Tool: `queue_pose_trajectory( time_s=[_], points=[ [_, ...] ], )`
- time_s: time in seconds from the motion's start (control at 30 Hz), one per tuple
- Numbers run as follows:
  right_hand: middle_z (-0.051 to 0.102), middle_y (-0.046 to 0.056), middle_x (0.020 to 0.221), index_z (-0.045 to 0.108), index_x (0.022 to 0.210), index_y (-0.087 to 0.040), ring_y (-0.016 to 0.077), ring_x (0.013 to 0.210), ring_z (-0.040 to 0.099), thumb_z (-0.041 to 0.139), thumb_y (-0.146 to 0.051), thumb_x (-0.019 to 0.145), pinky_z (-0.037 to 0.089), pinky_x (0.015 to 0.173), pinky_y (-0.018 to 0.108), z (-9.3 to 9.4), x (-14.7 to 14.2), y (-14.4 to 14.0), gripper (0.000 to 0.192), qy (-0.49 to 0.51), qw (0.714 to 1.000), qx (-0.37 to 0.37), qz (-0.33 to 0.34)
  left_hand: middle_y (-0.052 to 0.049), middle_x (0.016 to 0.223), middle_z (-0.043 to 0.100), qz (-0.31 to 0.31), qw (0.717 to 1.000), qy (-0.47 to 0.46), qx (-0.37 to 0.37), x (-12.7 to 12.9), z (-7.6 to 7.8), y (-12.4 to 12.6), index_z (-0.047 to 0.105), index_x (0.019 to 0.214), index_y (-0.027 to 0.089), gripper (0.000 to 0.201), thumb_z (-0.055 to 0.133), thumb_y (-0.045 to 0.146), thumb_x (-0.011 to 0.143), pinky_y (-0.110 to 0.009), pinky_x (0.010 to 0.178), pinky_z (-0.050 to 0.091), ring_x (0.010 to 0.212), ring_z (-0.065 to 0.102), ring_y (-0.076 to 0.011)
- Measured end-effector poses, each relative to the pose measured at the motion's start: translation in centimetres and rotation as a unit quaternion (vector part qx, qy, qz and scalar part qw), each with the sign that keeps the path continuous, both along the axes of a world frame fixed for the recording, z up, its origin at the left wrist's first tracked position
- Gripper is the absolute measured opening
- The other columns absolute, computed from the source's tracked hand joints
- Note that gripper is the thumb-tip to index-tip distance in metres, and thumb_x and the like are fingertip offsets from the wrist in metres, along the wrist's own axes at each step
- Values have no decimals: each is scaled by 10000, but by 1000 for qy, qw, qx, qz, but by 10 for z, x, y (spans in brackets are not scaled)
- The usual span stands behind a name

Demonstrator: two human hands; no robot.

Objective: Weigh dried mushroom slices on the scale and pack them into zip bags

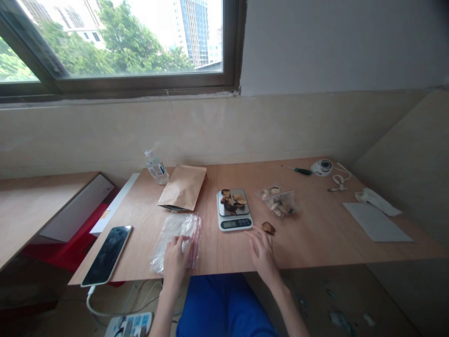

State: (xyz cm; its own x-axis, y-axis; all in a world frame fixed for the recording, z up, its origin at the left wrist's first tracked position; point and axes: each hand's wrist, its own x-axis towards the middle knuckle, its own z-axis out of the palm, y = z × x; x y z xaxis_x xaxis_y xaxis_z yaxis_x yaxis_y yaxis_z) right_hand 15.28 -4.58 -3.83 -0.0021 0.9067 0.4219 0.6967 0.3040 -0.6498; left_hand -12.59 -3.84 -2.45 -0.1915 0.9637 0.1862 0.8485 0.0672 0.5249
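Note:
My left hand (176, 255) rests on a stack of clear zip bags (164, 243) with red seal lines, its fingers loosely bent and apart. Near the front right corner of a white digital scale (235, 224), my right hand (261, 250) is open, fingers spread and holding nothing I can see. Several dried brown slices (231, 202), which look like dried mushroom, lie on the scale's metal plate. Another dark dried piece (268, 228) sits on the table just beyond my right fingertips. The scale's display is too small to read.
Filled clear bags (279, 202) lie right of the scale. A brown paper pouch (184, 187) and water bottle (156, 167) stand back left; a phone (107, 255) lies front left. Farther right are a screwdriver (302, 171), a white camera (321, 167) and white paper (377, 222).

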Motion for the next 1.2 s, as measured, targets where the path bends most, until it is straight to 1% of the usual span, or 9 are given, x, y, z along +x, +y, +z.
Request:
queue_pose_trajectory(
  time_s=[0.1,0.2,0.3,0.4,0.73,0.87,1.03,1.1,1.2],
  points=[
    [526,79,1176,584,1092,-297,256,1115,485,398,-227,886,418,936,458,14,-37,-7,287,84,991,-58,82,-52,824,615,14,998,-59,1,10,9,-3,608,770,218,271,424,408,829,-355,691,468,763,594,-223],
    [571,71,1108,546,1131,-280,228,1034,544,417,-298,894,455,906,411,25,-73,-7,271,181,965,-131,140,-26,766,614,30,991,-130,32,28,23,-10,590,784,222,265,449,440,832,-311,619,460,651,579,-182],
    [626,60,1012,522,1115,-239,195,864,614,431,-382,893,508,782,345,34,-101,-1,279,266,930,-201,154,-13,776,629,-4,978,-204,52,50,36,-18,593,841,227,229,482,427,833,-281,602,460,623,567,-155],
    [655,43,908,540,986,-214,180,792,632,420,-430,892,511,685,289,43,-112,7,264,312,913,-216,152,-23,826,648,-20,961,-272,50,66,43,-20,593,909,221,212,495,396,840,-271,646,477,693,598,-155],
    [661,43,837,528,935,-205,190,786,651,367,-435,916,503,676,269,59,-90,12,281,309,919,-199,143,-89,1137,584,-166,913,-370,35,88,39,-13,495,1208,215,375,510,272,838,-316,794,505,997,586,-202],
    [650,39,869,541,908,-216,180,844,633,302,-396,942,495,733,277,55,-80,22,301,294,921,-178,185,-71,1022,592,-126,927,-351,37,88,39,-14,535,1178,216,347,495,273,838,-286,709,518,872,601,-172],
    [594,89,1002,573,1000,-196,216,970,553,356,-321,916,447,843,362,38,-40,71,264,149,986,-49,58,-59,952,565,-45,952,-298,58,66,47,-17,610,1072,213,286,468,308,843,-244,626,503,772,581,-142],
    [584,93,985,584,987,-195,230,972,534,396,-277,888,425,871,393,34,-20,94,228,82,996,-4,26,-59,969,563,-18,957,-279,73,55,52,-18,618,1065,213,292,469,324,839,-244,622,503,766,578,-141],
    [583,80,983,597,971,-210,231,977,522,432,-246,863,410,883,398,32,1,124,201,4,999,22,32,-54,956,566,16,964,-241,108,41,61,-21,626,1064,210,306,473,337,831,-248,626,501,747,571,-141]
  ],
)
